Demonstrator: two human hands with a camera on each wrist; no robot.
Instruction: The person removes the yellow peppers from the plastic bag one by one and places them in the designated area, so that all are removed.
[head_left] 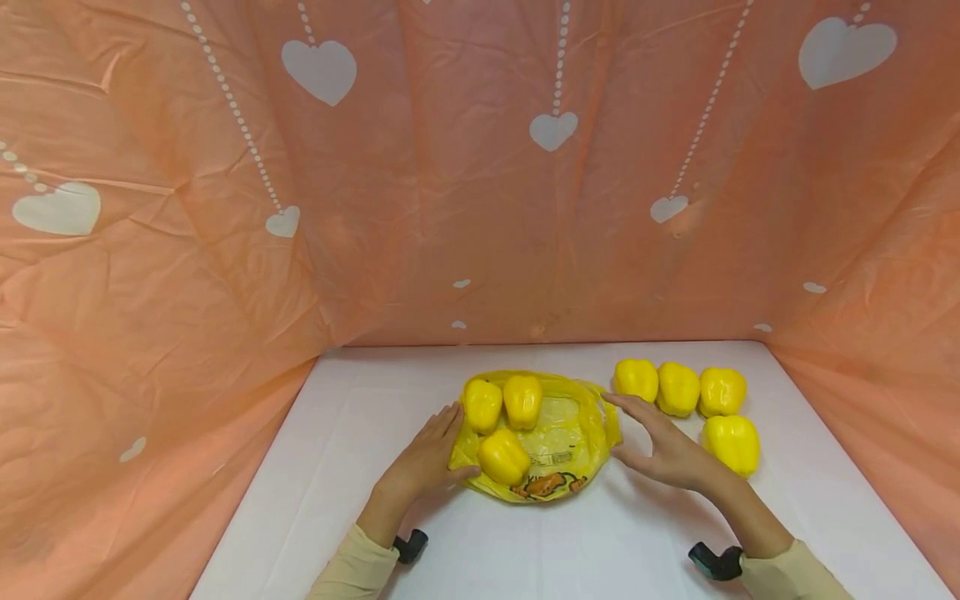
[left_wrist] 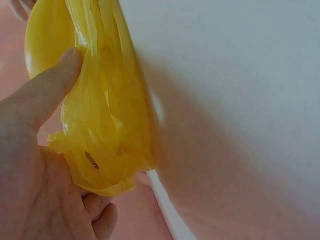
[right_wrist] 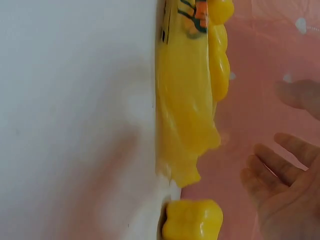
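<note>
A yellow plastic bag (head_left: 558,412) with printing on it lies spread in the middle of the table. On its left half sit three yellow bell peppers, two at the back (head_left: 482,406) (head_left: 522,402) and one nearer the front (head_left: 503,457). My left hand (head_left: 422,460) touches the bag's left edge, thumb (left_wrist: 52,85) laid along the crumpled plastic and fingers extended, partly hidden behind it in the left wrist view. At the bag's right edge my right hand (head_left: 667,446) is held with fingers spread and thumb apart; the right wrist view shows its palm with nothing in it.
Several more yellow bell peppers (head_left: 678,388) stand at the back right, beyond my right hand, one (head_left: 731,446) of them nearer the front. The white table (head_left: 540,550) is enclosed by an orange curtain (head_left: 480,208) with white hearts at the back and sides.
</note>
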